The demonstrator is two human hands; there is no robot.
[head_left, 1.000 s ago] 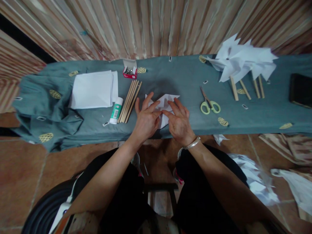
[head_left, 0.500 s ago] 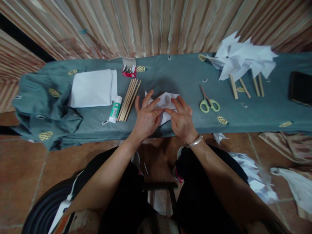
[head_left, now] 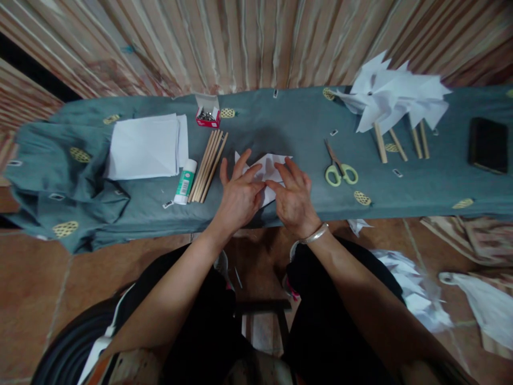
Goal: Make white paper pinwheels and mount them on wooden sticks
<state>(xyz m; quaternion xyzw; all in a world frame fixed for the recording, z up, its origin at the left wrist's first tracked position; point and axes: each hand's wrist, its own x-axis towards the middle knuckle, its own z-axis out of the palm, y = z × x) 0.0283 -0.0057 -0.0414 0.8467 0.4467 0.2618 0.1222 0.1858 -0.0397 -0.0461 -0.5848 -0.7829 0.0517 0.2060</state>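
A white paper pinwheel point(head_left: 269, 167), with pointed and folded corners, lies near the table's front edge, partly covered by my fingers. My left hand point(head_left: 239, 195) grips it from the left; its thumb and forefinger press at the middle while the other fingers stick up. From the right, my right hand point(head_left: 295, 204), with a bracelet at the wrist, pinches the same paper, its thumb tip close to the left hand's. Whatever sits right under the fingertips is hidden. Wooden sticks point(head_left: 207, 167) lie left of my left hand, and green-handled scissors point(head_left: 340, 170) rest open to the right.
On the green cloth point(head_left: 304, 133) are a paper stack point(head_left: 144, 147), a glue stick point(head_left: 185, 182) and a red box of small metal pins point(head_left: 208, 115). Finished pinwheels point(head_left: 395, 93) on sticks lie back right, near a dark phone-like object point(head_left: 489, 145). Paper scraps point(head_left: 412, 286) are on the floor.
The view has shifted slightly, so the table's things appear a little further left. My hands stay on the paper, with only a small shift of the fingers.
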